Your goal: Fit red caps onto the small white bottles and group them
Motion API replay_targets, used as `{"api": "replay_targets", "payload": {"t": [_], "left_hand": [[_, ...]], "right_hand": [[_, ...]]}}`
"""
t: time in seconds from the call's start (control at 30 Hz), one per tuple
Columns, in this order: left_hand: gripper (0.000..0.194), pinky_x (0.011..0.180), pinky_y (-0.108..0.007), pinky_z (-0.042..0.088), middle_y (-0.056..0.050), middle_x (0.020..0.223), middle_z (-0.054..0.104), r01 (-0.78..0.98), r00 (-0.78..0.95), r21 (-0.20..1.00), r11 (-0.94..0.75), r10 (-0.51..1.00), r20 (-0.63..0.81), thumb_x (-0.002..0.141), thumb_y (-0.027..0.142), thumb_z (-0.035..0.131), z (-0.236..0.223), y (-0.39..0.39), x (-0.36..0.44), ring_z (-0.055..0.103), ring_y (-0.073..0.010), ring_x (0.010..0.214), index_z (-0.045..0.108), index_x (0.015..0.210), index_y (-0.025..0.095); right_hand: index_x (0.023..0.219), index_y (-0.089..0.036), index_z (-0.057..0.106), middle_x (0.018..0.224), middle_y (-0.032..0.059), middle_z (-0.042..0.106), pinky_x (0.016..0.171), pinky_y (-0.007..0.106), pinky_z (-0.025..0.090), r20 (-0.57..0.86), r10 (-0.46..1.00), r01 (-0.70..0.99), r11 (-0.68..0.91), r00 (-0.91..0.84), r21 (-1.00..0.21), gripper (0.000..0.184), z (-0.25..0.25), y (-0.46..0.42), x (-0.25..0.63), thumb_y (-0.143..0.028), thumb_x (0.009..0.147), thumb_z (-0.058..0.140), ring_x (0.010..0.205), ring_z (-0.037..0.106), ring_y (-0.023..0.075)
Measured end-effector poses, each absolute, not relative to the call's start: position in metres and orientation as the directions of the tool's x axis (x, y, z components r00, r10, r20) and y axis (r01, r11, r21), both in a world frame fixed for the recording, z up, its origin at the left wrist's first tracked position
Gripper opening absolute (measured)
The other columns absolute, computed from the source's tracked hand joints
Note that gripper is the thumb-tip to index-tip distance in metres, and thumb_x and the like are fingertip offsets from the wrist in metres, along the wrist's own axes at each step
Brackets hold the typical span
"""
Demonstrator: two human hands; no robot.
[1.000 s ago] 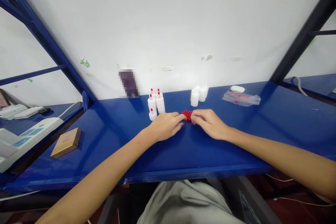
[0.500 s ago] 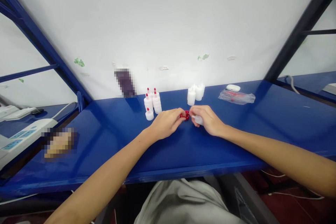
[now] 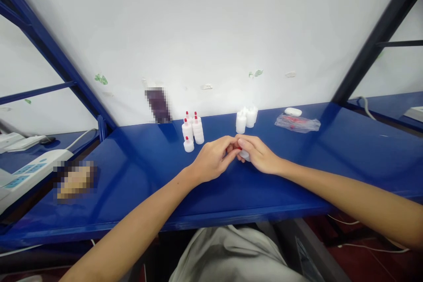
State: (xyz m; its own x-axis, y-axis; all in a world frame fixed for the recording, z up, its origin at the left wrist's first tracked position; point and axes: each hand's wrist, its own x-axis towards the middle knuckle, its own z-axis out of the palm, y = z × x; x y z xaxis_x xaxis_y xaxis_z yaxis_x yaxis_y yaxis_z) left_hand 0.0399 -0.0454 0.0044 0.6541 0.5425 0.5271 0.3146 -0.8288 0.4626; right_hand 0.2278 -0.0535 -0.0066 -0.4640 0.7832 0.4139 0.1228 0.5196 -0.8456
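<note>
At three o'clock from the left hand (image 3: 214,158), the right hand (image 3: 261,155) grasps a white bottle (image 3: 244,155); whether the left grips the red bit (image 3: 238,146) beside it, I cannot tell. Red-tipped bottles (image 3: 198,133) stand on the tabletop (image 3: 346,150) at ten o'clock from both.

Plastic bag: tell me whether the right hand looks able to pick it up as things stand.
Probably not: the right hand is taken up with a white bottle. The way across to the plastic bag looks free, though, with no bottles between.
</note>
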Motion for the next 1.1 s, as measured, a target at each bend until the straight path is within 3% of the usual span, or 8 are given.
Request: {"api": "replay_targets", "payload": {"t": [0.2, 0.4, 0.63, 0.7, 0.8, 0.93, 1.1], "left_hand": [[0.013, 0.054, -0.021, 0.037, 0.005, 0.061, 0.05, 0.349, 0.662, 0.475, -0.808, 0.571, 0.486, 0.092, 0.027, 0.05, -0.001, -0.046, 0.041, 0.044, -0.008, 0.053, 0.058, 0.098, 0.018], [0.016, 0.053, -0.019, 0.035, 0.009, 0.054, 0.041, 0.276, 0.629, 0.519, -0.809, 0.56, 0.539, 0.089, 0.024, 0.055, -0.007, -0.048, 0.045, 0.036, -0.0051, 0.047, 0.063, 0.1, 0.017], [0.015, 0.05, -0.017, 0.034, 0.01, 0.055, 0.041, 0.264, 0.58, 0.547, -0.795, 0.584, 0.568, 0.094, 0.029, 0.048, -0.003, -0.045, 0.039, 0.038, -0.0047, 0.045, 0.055, 0.1, 0.017], [0.015, 0.048, -0.018, 0.031, 0.009, 0.055, 0.042, 0.317, 0.536, 0.484, -0.815, 0.575, 0.617, 0.094, 0.031, 0.047, 0.006, -0.037, 0.023, 0.037, -0.0055, 0.045, 0.051, 0.1, 0.018], [0.013, 0.052, -0.02, 0.032, 0.006, 0.057, 0.047, 0.527, 0.505, 0.235, -0.817, 0.523, 0.686, 0.089, 0.03, 0.049, 0.028, -0.02, -0.013, 0.04, -0.0072, 0.047, 0.051, 0.085, 0.018], [0.014, 0.054, -0.023, 0.032, 0.005, 0.054, 0.049, 0.743, 0.511, 0.055, -0.667, 0.619, 0.596, 0.084, 0.028, 0.051, 0.051, -0.003, -0.053, 0.044, -0.0095, 0.049, 0.052, 0.074, 0.018], [0.014, 0.054, -0.024, 0.03, 0.003, 0.054, 0.053, 0.814, 0.505, -0.008, -0.581, 0.699, 0.507, 0.08, 0.03, 0.052, 0.054, 0.003, -0.062, 0.049, -0.0122, 0.05, 0.059, 0.076, 0.018]], "right_hand": [[0.084, -0.017, 0.057, 0.076, 0.0026, 0.058, 0.062, 0.027, 0.045, 0.346, 0.773, 0.167, 0.496, -0.531, -0.852, 0.032, -0.007, -0.057, 0.229, -0.041, 0.098, 0.04, 0.065, 0.051, 0.0134], [0.082, -0.018, 0.055, 0.067, -0.0012, 0.051, 0.054, 0.025, 0.04, 0.354, 0.781, 0.171, 0.498, -0.515, -0.85, 0.017, -0.003, -0.064, 0.229, -0.022, 0.091, 0.041, 0.056, 0.046, 0.0113], [0.096, -0.018, 0.054, 0.069, -0.0013, 0.055, 0.057, 0.025, 0.042, 0.389, 0.786, 0.204, 0.532, -0.48, -0.822, 0.029, -0.003, -0.059, 0.229, -0.044, 0.099, 0.039, 0.058, 0.051, 0.0123], [0.097, -0.019, 0.053, 0.063, -0.0027, 0.054, 0.056, 0.026, 0.041, 0.406, 0.803, 0.227, 0.535, -0.435, -0.814, 0.032, -0.002, -0.054, 0.23, -0.046, 0.099, 0.037, 0.055, 0.05, 0.0121], [0.087, -0.019, 0.054, 0.055, -0.0053, 0.049, 0.054, 0.025, 0.038, 0.429, 0.84, 0.284, 0.523, -0.332, -0.804, 0.03, -0.001, -0.049, 0.231, -0.048, 0.093, 0.051, 0.05, 0.045, 0.0111], [0.073, -0.019, 0.056, 0.051, -0.0063, 0.046, 0.054, 0.027, 0.036, 0.502, 0.841, 0.352, 0.541, -0.204, -0.764, 0.03, -0.002, -0.048, 0.234, -0.042, 0.074, 0.075, 0.049, 0.042, 0.0108], [0.078, -0.02, 0.057, 0.058, -0.0013, 0.052, 0.054, 0.03, 0.037, 0.572, 0.809, 0.235, 0.587, -0.134, -0.775, 0.017, 0.001, -0.047, 0.242, -0.035, 0.084, 0.054, 0.054, 0.048, 0.0147]]}}
